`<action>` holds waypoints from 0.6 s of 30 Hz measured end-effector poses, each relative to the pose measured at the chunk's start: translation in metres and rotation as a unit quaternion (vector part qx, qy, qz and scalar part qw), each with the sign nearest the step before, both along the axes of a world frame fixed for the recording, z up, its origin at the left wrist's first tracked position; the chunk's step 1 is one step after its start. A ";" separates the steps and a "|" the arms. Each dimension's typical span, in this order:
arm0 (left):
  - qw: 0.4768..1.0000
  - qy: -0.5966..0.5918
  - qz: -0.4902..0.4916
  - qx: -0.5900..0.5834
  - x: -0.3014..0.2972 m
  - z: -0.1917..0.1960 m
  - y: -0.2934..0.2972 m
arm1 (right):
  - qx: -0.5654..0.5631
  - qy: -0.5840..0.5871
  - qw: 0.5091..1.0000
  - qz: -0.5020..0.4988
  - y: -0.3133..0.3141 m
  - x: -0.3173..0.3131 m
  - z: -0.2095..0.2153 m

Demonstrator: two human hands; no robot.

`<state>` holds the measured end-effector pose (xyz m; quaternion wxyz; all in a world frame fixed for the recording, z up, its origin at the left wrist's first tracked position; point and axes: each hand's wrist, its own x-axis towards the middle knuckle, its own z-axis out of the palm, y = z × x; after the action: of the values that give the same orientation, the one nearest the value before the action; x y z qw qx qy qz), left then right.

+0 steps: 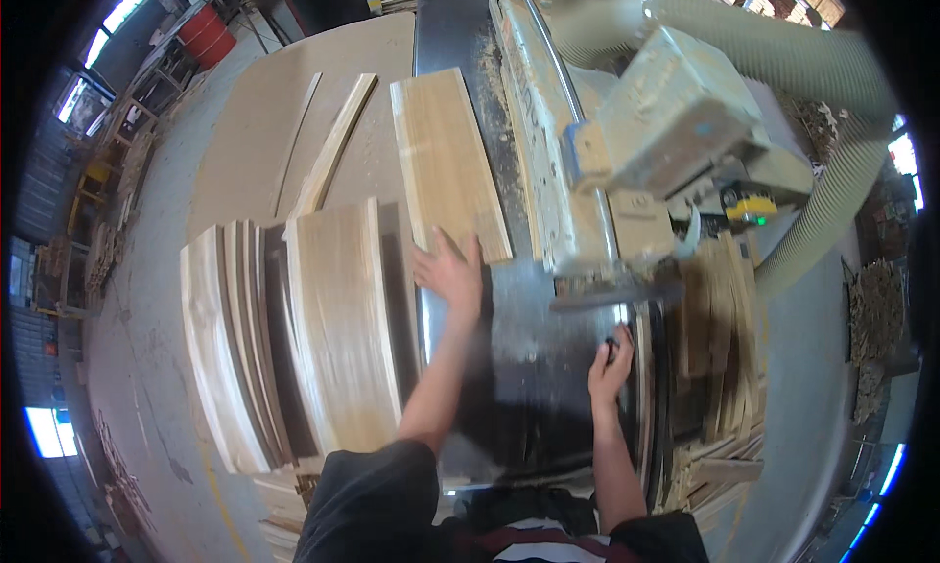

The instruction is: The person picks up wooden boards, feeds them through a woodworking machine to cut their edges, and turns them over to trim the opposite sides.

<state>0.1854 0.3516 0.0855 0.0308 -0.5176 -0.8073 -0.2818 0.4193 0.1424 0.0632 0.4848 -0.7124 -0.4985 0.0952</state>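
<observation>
A pale wooden board lies lengthwise, partly over the dark machine table and partly beyond its left edge. My left hand rests at the board's near end, fingers spread and thumb apart. To the right, my right hand is closed round a small black knob, partly hidden by the fingers, at the table's right side. Above and right of the hands stands a cream-coloured saw-like machine with a metal guide rod. Its blade, if any, is hidden.
Left of the table stand a stack of wide boards and several boards on edge. Two narrow strips lie on the brown panel. Offcuts pile at right, under a ribbed hose. A red drum stands far left.
</observation>
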 end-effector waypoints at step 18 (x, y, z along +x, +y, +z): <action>0.958 -0.243 -0.113 -0.101 0.003 0.018 -0.480 | -0.072 0.022 0.991 0.108 -0.234 -0.066 0.018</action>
<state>0.1884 -0.1282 0.1039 -0.2506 -0.5216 -0.7512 -0.3175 0.3538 -0.0918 0.0816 0.4297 -0.6852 -0.5537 0.1984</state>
